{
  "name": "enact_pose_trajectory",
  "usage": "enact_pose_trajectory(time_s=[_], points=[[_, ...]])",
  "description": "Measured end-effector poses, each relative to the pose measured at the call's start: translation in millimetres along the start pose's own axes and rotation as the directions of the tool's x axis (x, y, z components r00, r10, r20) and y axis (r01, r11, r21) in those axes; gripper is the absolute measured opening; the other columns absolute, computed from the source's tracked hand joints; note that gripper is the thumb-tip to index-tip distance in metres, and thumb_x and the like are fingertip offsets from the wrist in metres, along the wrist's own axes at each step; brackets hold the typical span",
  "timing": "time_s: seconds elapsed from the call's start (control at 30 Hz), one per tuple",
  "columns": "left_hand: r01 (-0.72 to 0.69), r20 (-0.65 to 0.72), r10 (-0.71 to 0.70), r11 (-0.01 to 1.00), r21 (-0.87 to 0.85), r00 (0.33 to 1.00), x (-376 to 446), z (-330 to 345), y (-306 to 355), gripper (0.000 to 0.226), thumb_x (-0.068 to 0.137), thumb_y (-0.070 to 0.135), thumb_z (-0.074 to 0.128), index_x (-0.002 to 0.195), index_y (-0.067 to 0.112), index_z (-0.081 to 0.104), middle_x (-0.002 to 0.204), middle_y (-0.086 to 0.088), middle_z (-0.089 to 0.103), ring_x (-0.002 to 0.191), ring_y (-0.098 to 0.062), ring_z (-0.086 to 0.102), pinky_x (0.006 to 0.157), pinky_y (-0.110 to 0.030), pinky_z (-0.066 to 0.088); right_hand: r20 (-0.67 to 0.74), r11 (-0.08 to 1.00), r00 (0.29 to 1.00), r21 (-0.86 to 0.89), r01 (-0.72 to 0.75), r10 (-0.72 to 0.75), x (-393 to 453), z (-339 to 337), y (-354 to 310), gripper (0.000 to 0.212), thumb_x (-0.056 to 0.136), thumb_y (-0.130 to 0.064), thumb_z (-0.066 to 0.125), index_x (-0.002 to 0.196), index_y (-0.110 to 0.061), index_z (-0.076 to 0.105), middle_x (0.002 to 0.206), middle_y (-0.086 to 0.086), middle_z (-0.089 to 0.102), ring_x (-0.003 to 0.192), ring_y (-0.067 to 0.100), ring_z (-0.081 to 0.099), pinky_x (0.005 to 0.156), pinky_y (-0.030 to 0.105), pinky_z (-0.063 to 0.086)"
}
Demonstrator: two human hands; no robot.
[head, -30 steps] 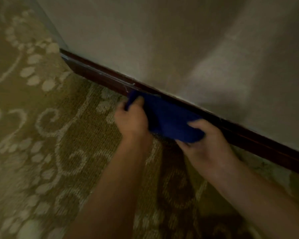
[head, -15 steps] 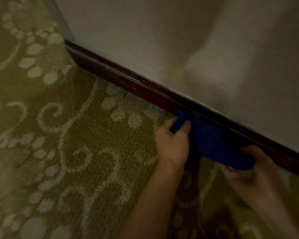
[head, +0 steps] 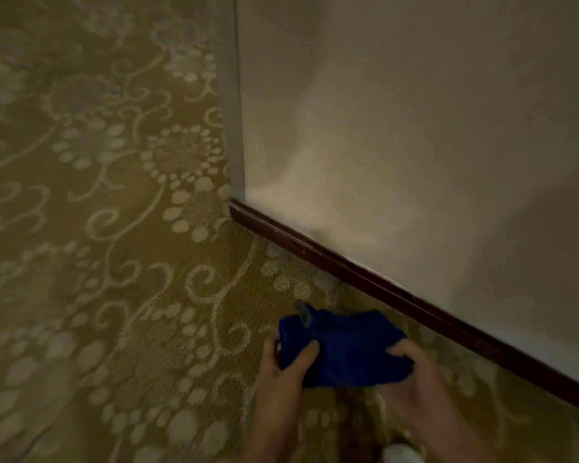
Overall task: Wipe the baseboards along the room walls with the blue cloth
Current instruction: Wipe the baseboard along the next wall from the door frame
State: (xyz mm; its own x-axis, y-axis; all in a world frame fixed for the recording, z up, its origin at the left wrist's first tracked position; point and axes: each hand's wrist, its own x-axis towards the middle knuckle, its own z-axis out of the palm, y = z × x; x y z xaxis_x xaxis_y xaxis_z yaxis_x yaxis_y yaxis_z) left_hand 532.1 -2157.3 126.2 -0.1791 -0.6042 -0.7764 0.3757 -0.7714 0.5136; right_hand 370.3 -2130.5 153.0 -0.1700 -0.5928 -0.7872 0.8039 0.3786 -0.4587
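Landmark: baseboard, a dark red-brown strip running from the wall corner down to the right edge of view.

Left of it, patterned carpet, gold with pale swirls, nothing lying on it that I can make out.

Left hand: out from the baseboard on the carpet side, fingers curled, thumb on top, pinching the left end of the blue cloth.

Blue cloth: bunched, held between both hands above the carpet, near the baseboard but apart from it. No contact with the wood. A small grey tag sticks up at its upper-left corner.

Right hand: closer to the baseboard than the left, fingers closed around the cloth's right end, thumb over the top edge.

The two-handed hold looks like refolding or regrouping the cloth to get a fresh face, rather than a wiping stroke.

Wall: plain beige above the baseboard, outside corner at the strip's far end.

My read: this is between strokes. The next pass needs the cloth pressed back onto the strip. I can't tell which part of it is already clean; the frame is dim and soft.
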Motion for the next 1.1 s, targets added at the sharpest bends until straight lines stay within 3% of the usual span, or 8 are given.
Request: enact_pose_trajectory(time_s=[0.13,0.23,0.37,0.53,0.67,0.8,0.9,1.1], points=[[-0.13,0.046,0.125,0.985,0.11,0.991,13,7,17,0.031,0.096,0.005,0.059,0.115,0.028,0.06,0.122,-0.006,0.066,0.1,-0.025,0.07,0.078,-0.036,0.059,-0.003,0.998,0.998,0.001,0.07,-0.07,9,13,8,0.033,0.096,-0.012,0.044,0.123,-0.007,0.062,0.108,0.014,0.075,0.094,0.031,0.072,0.082,0.043,0.055],[-0.203,0.039,0.199,0.971,0.128,0.979,50,-2,24,0.032,0.096,0.005,0.057,0.122,0.024,0.06,0.122,-0.007,0.065,0.101,-0.026,0.069,0.078,-0.036,0.06,-0.046,0.989,0.989,-0.056,0.14,-0.143,51,16,30,0.046,0.088,-0.018,0.059,0.133,-0.012,0.059,0.128,0.014,0.067,0.109,0.031,0.069,0.084,0.041,0.056],[-0.242,-0.001,0.245,0.958,0.152,0.969,93,-31,14,0.038,0.096,0.006,0.059,0.128,0.027,0.06,0.119,0.004,0.066,0.092,-0.013,0.072,0.07,-0.027,0.061,-0.053,0.984,0.983,-0.03,0.176,-0.178,100,10,76,0.04,0.09,-0.008,0.057,0.128,-0.015,0.062,0.12,0.01,0.072,0.103,0.029,0.071,0.077,0.039,0.058],[-0.225,-0.095,0.242,0.96,0.166,0.966,126,-48,15,0.043,0.092,0.01,0.066,0.132,0.023,0.06,0.123,0.002,0.068,0.104,-0.015,0.071,0.082,-0.031,0.06,-0.086,0.989,0.988,0.059,0.132,-0.127,112,21,99,0.047,0.081,-0.009,0.061,0.128,-0.013,0.062,0.121,0.011,0.072,0.106,0.028,0.07,0.084,0.04,0.055],[-0.227,-0.006,0.234,0.948,0.224,0.972,149,-32,27,0.03,0.095,0.012,0.062,0.121,0.027,0.062,0.112,0.007,0.07,0.09,-0.007,0.073,0.072,-0.023,0.061,-0.13,0.984,0.981,0.081,0.157,-0.146,133,26,78,0.041,0.087,-0.001,0.056,0.125,-0.015,0.065,0.118,0.008,0.073,0.104,0.025,0.071,0.085,0.04,0.057],[-0.219,0.036,0.217,0.945,0.243,0.976,179,-13,43,0.044,0.089,0.016,0.067,0.131,0.02,0.058,0.123,-0.004,0.068,0.102,-0.02,0.071,0.087,-0.04,0.06,-0.059,0.966,0.982,0.177,0.19,-0.182,151,35,59,0.054,0.079,-0.003,0.056,0.131,-0.016,0.06,0.123,0.008,0.071,0.111,0.027,0.069,0.093,0.042,0.055],[-0.149,0.031,0.146,0.973,0.176,0.989,195,-12,45,0.046,0.086,0.011,0.064,0.132,0.009,0.058,0.124,-0.015,0.068,0.108,-0.032,0.069,0.082,-0.04,0.06,-0.045,0.951,0.986,0.264,0.164,-0.158,163,35,63,0.06,0.075,-0.007,0.057,0.134,-0.016,0.059,0.125,0.01,0.07,0.115,0.028,0.067,0.102,0.045,0.049],[-0.114,0.089,0.102,0.983,0.145,0.991,216,-21,45,0.042,0.09,0.004,0.057,0.132,0.0,0.056,0.128,-0.022,0.065,0.115,-0.039,0.064,0.094,-0.05,0.055,-0.117,0.953,0.969,0.189,0.236,-0.216,180,24,74,0.069,0.068,-0.015,0.072,0.135,-0.022,0.058,0.131,0.006,0.066,0.12,0.027,0.064,0.111,0.051,0.041]])
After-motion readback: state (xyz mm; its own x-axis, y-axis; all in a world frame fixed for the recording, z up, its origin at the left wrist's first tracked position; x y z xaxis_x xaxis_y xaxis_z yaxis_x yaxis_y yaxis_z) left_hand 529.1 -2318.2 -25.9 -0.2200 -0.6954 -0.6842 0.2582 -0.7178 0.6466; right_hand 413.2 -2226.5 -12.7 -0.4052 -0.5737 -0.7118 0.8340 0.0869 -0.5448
